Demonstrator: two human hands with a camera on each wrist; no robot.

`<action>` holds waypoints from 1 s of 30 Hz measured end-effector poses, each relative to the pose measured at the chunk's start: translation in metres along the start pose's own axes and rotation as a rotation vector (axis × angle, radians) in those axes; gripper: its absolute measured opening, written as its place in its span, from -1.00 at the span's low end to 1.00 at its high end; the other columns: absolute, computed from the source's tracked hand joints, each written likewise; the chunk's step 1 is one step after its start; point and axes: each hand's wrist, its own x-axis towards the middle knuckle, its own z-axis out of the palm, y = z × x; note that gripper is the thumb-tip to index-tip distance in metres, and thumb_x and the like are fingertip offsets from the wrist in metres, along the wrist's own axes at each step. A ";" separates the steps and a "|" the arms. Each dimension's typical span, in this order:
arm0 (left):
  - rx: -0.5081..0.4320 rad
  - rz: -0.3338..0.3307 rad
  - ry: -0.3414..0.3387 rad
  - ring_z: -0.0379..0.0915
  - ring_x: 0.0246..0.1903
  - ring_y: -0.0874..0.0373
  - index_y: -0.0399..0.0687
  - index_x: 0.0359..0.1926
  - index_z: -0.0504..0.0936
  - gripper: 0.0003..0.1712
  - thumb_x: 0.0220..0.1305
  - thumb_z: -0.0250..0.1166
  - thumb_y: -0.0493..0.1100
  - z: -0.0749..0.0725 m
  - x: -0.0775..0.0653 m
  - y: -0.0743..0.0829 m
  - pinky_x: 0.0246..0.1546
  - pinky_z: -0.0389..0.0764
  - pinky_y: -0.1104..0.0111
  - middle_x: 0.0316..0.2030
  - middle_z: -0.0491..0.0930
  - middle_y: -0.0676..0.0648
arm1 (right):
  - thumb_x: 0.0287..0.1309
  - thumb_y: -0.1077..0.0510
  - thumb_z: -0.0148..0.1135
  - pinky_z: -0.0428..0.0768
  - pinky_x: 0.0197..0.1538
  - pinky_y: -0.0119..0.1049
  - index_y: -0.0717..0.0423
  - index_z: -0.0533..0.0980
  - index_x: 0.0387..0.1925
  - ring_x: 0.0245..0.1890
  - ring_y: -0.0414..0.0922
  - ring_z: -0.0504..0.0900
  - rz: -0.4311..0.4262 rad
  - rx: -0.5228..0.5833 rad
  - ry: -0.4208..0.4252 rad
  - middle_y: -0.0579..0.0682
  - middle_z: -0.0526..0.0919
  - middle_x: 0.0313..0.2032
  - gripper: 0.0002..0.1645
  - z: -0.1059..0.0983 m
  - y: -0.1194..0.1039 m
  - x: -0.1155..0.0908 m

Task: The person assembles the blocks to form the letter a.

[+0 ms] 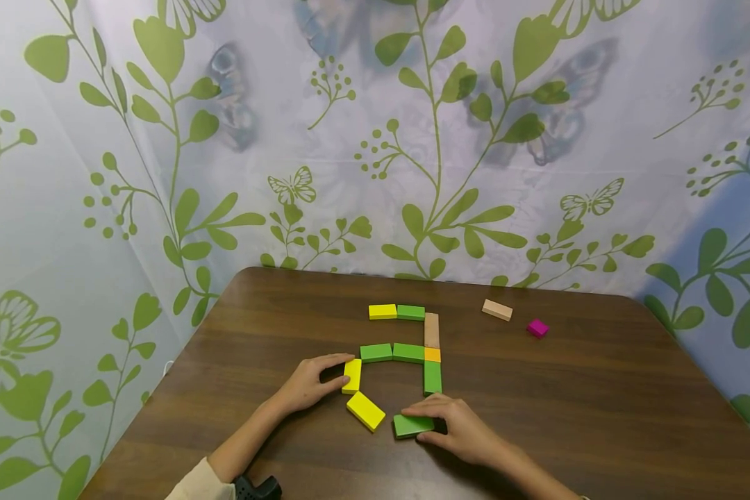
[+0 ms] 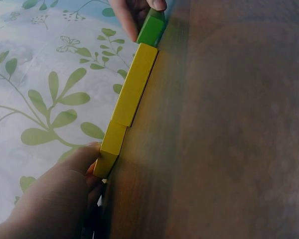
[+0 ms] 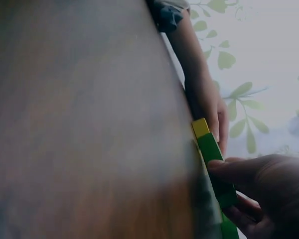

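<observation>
On the table (image 1: 287, 316), a block outline (image 1: 408, 353) looks nearly joined, its near edge gapped beside the green block (image 1: 407, 426) gripped by the right hand (image 1: 465, 430); fingers of the left hand (image 1: 309, 383) pinch its left-side yellow block (image 1: 352, 376).

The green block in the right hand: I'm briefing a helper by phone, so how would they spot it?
On the brown table, find the person's right hand at the near side. It holds the green block, with a slanted yellow block to its left. No other green block is held.
</observation>
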 end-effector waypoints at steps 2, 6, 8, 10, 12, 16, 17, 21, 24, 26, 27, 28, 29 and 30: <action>-0.004 0.000 0.001 0.36 0.12 0.15 0.03 0.19 0.48 -0.50 0.25 0.20 0.04 -0.001 0.000 0.001 0.07 0.40 0.13 0.10 0.48 0.08 | 0.06 0.13 0.32 0.51 -0.03 -0.19 0.00 0.55 0.05 -0.03 -0.20 0.52 0.013 0.010 -0.007 -0.23 0.59 -0.04 -0.55 0.002 -0.001 0.001; -0.002 0.001 0.001 0.36 0.12 0.15 0.03 0.19 0.48 -0.50 0.25 0.20 0.04 -0.001 0.000 0.001 0.07 0.40 0.13 0.10 0.48 0.08 | 0.09 0.11 0.29 0.52 -0.04 -0.21 0.00 0.53 0.07 -0.04 -0.21 0.51 0.023 0.015 0.004 -0.22 0.58 -0.03 -0.55 0.007 -0.001 0.001; 0.003 -0.001 0.001 0.36 0.12 0.15 0.04 0.19 0.48 -0.50 0.26 0.19 0.05 -0.001 0.000 0.001 0.07 0.41 0.13 0.11 0.48 0.09 | 0.10 0.09 0.29 0.52 -0.05 -0.22 -0.01 0.53 0.08 -0.03 -0.21 0.51 0.023 0.014 0.017 -0.22 0.58 -0.02 -0.54 0.009 0.000 0.001; 0.008 -0.002 0.000 0.36 0.11 0.14 0.04 0.19 0.48 -0.50 0.26 0.18 0.06 0.000 0.000 0.001 0.07 0.41 0.12 0.10 0.48 0.09 | 0.10 0.07 0.28 0.52 -0.05 -0.23 -0.01 0.52 0.08 -0.04 -0.22 0.50 0.022 0.016 0.029 -0.22 0.57 -0.02 -0.54 0.012 0.001 0.002; 0.005 -0.008 -0.002 0.36 0.12 0.15 0.05 0.19 0.48 -0.50 0.26 0.19 0.05 -0.001 -0.001 0.001 0.07 0.40 0.13 0.11 0.48 0.09 | 0.10 0.07 0.29 0.53 -0.06 -0.24 -0.02 0.52 0.09 -0.04 -0.23 0.50 0.023 0.026 0.039 -0.23 0.57 -0.02 -0.54 0.013 0.002 0.002; 0.002 -0.012 -0.005 0.36 0.12 0.15 0.04 0.19 0.48 -0.51 0.25 0.21 0.03 -0.001 -0.001 0.002 0.08 0.40 0.13 0.10 0.48 0.08 | 0.10 0.07 0.29 0.53 -0.06 -0.26 -0.03 0.52 0.09 -0.03 -0.25 0.49 0.021 0.039 0.049 -0.24 0.56 -0.01 -0.53 0.015 0.003 0.001; 0.002 -0.013 -0.006 0.35 0.12 0.15 0.04 0.18 0.48 -0.51 0.25 0.21 0.03 -0.001 -0.001 0.002 0.08 0.40 0.13 0.10 0.49 0.08 | 0.10 0.07 0.29 0.53 -0.06 -0.26 -0.03 0.52 0.09 -0.03 -0.25 0.49 0.019 0.039 0.049 -0.24 0.56 -0.01 -0.53 0.015 0.003 0.001; 0.002 -0.012 -0.007 0.35 0.12 0.16 0.02 0.18 0.48 -0.50 0.25 0.21 0.02 -0.001 -0.001 0.002 0.09 0.39 0.14 0.10 0.48 0.08 | 0.11 0.07 0.28 0.53 -0.06 -0.25 -0.03 0.51 0.10 -0.02 -0.24 0.49 0.002 0.033 0.055 -0.24 0.56 0.00 -0.53 0.016 0.003 0.001; 0.001 -0.008 -0.008 0.35 0.13 0.16 0.01 0.18 0.48 -0.50 0.25 0.21 0.02 -0.001 -0.001 0.002 0.09 0.39 0.15 0.11 0.48 0.08 | 0.11 0.08 0.27 0.53 -0.06 -0.25 -0.01 0.51 0.10 -0.02 -0.24 0.48 -0.016 0.027 0.065 -0.23 0.56 0.01 -0.53 0.017 0.003 0.001; 0.001 -0.006 -0.008 0.35 0.13 0.16 0.01 0.19 0.48 -0.50 0.25 0.21 0.02 -0.001 0.000 0.002 0.09 0.39 0.15 0.11 0.48 0.08 | 0.12 0.08 0.27 0.53 -0.06 -0.25 0.00 0.51 0.11 -0.02 -0.24 0.48 -0.027 0.025 0.067 -0.22 0.55 0.02 -0.53 0.017 0.003 0.001; 0.001 -0.005 -0.009 0.35 0.13 0.16 0.01 0.19 0.48 -0.50 0.25 0.21 0.02 -0.001 0.000 0.002 0.09 0.39 0.15 0.11 0.48 0.08 | 0.12 0.09 0.26 0.53 -0.06 -0.25 0.00 0.50 0.11 -0.02 -0.24 0.47 -0.032 0.023 0.068 -0.21 0.55 0.02 -0.53 0.017 0.003 0.001; 0.002 -0.004 -0.008 0.35 0.12 0.15 0.01 0.19 0.48 -0.50 0.25 0.21 0.02 -0.001 0.000 0.002 0.09 0.39 0.14 0.11 0.48 0.08 | 0.12 0.09 0.26 0.53 -0.06 -0.25 0.01 0.50 0.11 -0.02 -0.24 0.47 -0.037 0.018 0.069 -0.21 0.55 0.03 -0.53 0.017 0.003 0.001; 0.002 -0.004 -0.008 0.35 0.12 0.15 0.01 0.19 0.48 -0.51 0.25 0.21 0.02 -0.001 0.000 0.002 0.08 0.40 0.14 0.11 0.48 0.08 | 0.13 0.09 0.26 0.53 -0.05 -0.25 0.01 0.50 0.11 -0.01 -0.24 0.47 -0.041 0.016 0.070 -0.21 0.55 0.03 -0.53 0.017 0.003 0.001; 0.001 -0.005 -0.008 0.35 0.12 0.15 0.01 0.19 0.48 -0.51 0.25 0.21 0.02 -0.001 0.000 0.002 0.08 0.40 0.14 0.11 0.48 0.08 | 0.13 0.09 0.25 0.53 -0.05 -0.25 0.01 0.50 0.12 -0.01 -0.24 0.47 -0.044 0.014 0.069 -0.20 0.55 0.03 -0.52 0.017 0.003 0.001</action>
